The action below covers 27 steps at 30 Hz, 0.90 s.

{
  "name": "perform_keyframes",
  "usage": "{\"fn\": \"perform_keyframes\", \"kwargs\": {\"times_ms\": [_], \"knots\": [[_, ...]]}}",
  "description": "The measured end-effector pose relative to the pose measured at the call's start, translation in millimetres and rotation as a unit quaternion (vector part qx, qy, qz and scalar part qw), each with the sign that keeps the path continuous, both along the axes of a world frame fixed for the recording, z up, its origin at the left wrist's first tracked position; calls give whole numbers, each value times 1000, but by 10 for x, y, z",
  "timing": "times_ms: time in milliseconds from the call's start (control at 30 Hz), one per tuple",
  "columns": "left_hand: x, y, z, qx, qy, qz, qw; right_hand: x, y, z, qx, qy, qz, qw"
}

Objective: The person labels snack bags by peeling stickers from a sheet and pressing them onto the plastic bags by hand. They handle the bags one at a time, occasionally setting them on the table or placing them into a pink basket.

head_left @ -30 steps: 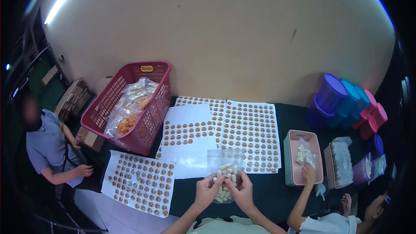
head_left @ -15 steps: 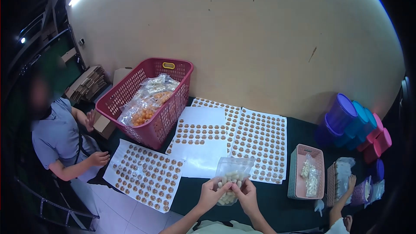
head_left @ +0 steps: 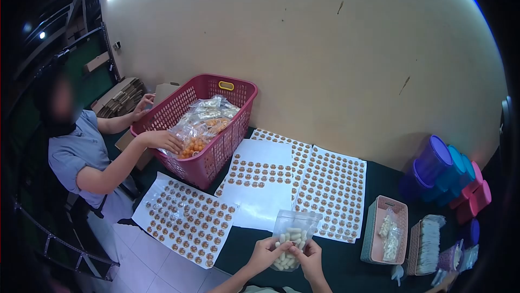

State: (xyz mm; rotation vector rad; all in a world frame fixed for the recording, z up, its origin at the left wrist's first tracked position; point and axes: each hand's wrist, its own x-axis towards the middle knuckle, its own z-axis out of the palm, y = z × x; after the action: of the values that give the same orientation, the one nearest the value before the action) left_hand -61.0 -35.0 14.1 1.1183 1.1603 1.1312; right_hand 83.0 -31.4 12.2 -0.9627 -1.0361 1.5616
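Observation:
A clear zip pouch [head_left: 293,220] of off-white capsules stands upright in front of me at the table's near edge. My left hand [head_left: 265,254] grips its left side, fingers behind and thumb across the front. On the opposite side my right hand [head_left: 309,258] holds it the same way. Both thumbs meet at the pouch's middle, over a small dark spot I cannot make out. Just beyond the pouch lie white sheets of round brown stickers [head_left: 333,195], one of them [head_left: 260,206] partly bare.
A red basket [head_left: 200,176] holds bags of orange and white pieces; a co-worker's hand [head_left: 165,141] reaches in. Another sticker sheet [head_left: 184,220] overhangs the table at left. At right are a pink-lined bin [head_left: 400,211] with filled bags, a basket of pouches [head_left: 429,244] and coloured tubs [head_left: 433,157].
The co-worker at left has moved both hands to the red basket. Another person's hand at right has left the pouch basket. My hands keep holding the pouch; the view has shifted slightly.

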Motion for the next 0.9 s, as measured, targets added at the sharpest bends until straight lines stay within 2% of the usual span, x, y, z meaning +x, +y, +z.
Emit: {"fn": "perform_keyframes", "kwargs": {"times_ms": [133,200,233,300,433,500,567,600,667,767,800,833,900], "knots": [[-78,22,-76,3,0,-22,1000,-91,2,-1,-12,5,-26,1000],[-114,44,-149,-27,-75,-46,996,-146,11,-17,-5,16,-36,999],[-109,56,-145,-25,-73,-54,996,-166,8,-35,-3,26,-43,999],[-83,56,-99,28,-117,-38,992,-195,-12,-73,-39,21,-39,998],[-263,136,-3,-85,-164,-66,980,-355,-55,-217,-109,-24,-7,994],[-382,200,17,-75,-151,-71,983,-509,-54,-203,-101,-5,-12,995],[-459,221,-20,-75,-142,-23,987,-699,-23,-233,10,-78,-55,995],[-500,254,-46,-91,-177,-5,980,-701,21,-199,9,-82,-58,995],[-601,326,-85,-92,-182,-3,979,-719,89,-114,-80,-28,47,995],[-684,445,23,-49,-164,7,985,-768,118,-152,-86,-76,47,992],[-758,509,62,-56,-197,2,979,-775,122,-135,-84,-79,45,992],[-845,545,67,-62,-229,-3,971,-789,107,-111,-83,-63,54,993],[-970,614,-39,-60,-203,-13,977,-792,126,-149,-82,-48,65,993]]}}
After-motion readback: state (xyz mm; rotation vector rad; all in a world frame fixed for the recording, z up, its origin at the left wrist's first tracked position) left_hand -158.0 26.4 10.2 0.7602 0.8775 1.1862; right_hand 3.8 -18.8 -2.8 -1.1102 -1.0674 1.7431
